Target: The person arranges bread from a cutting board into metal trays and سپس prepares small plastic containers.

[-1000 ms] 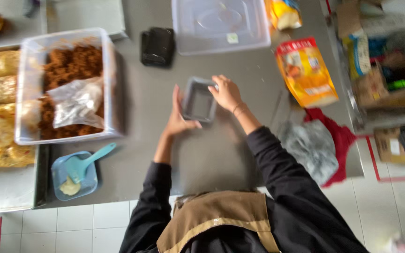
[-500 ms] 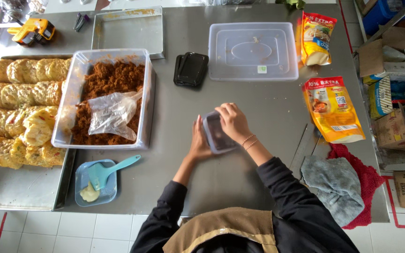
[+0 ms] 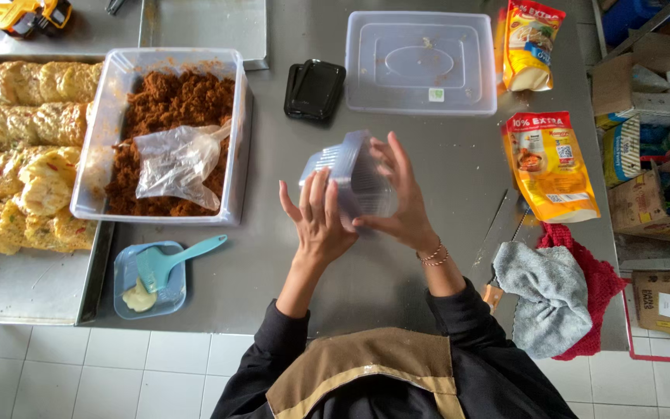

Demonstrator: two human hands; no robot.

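I hold a small clear plastic box (image 3: pixel 350 182) tilted above the steel counter (image 3: pixel 397 264), my left hand (image 3: pixel 321 221) flat against its side and my right hand (image 3: pixel 403 203) curled around it, right of the tub (image 3: pixel 118 85) of brown filling.

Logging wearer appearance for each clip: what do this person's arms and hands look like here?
Both arms wear long black sleeves. The left hand is bare, without rings or gloves showing. The right hand is bare too, with thin beaded bracelets at the wrist. A tan apron covers the chest.
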